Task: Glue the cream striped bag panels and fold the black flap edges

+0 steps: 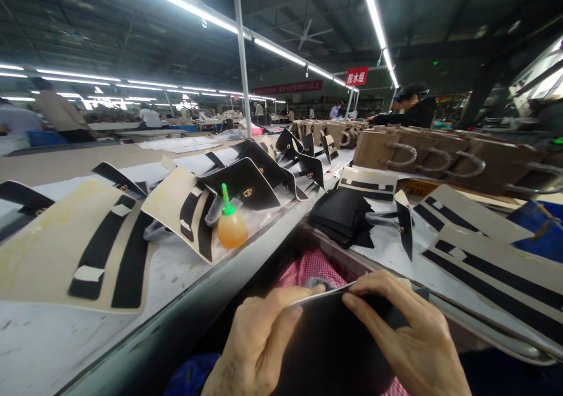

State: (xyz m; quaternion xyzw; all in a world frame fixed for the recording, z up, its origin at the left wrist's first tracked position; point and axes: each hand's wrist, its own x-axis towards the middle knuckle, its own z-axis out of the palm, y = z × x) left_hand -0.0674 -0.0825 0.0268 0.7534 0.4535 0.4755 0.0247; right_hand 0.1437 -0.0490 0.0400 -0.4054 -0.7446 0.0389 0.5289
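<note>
Below the near edge of the table (44,349), over the lap, a black panel (334,349) is held upright between both hands. The left hand (259,343) is closed on its upper left edge, thumb lying along the rim. The right hand (409,337) is pinched on the upper right edge, fingertips flat on the face. Judged from this grip, the step in hand is working or checking the panel's top edge. Any following move calls for an even, steady hold along that edge. On the table lie a cream panel (79,255) with black straps, an orange glue bottle (231,226) with a green nozzle, and a stack of black pieces (341,214). Checked cloth (308,267) shows behind the held panel.
</note>
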